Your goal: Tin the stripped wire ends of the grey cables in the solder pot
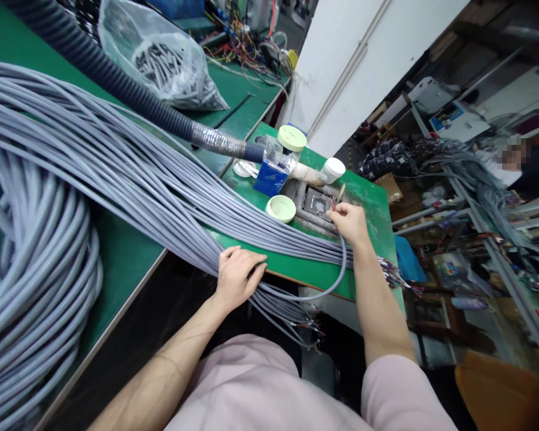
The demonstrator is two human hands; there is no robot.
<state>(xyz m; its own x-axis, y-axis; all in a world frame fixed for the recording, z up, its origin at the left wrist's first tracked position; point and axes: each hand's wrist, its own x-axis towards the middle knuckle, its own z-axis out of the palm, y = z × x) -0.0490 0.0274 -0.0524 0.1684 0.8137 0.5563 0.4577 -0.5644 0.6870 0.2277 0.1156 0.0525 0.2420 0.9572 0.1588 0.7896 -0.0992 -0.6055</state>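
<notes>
My right hand (350, 222) pinches the end of one grey cable, where thin coloured wires (333, 205) stick up from the fingers. Just beyond the fingertips lies a square metal pot (318, 202) with a shiny, silvery surface, set in a dirty frame. From that hand the held cable (341, 269) curves down and back to the left. My left hand (240, 275) is curled over part of the grey cable bundle (179, 227) at the table edge, index finger and thumb apart; its other fingertips are hidden. Cable ends (296, 323) hang below it.
A ribbed black hose (153, 102) runs to a blue box (270, 176) and a nozzle by the pot. Round tubs stand near: a pale green one (281, 208) and a white one (333, 170). Coiled cable (40, 275) fills the left. A person (521, 167) is far right.
</notes>
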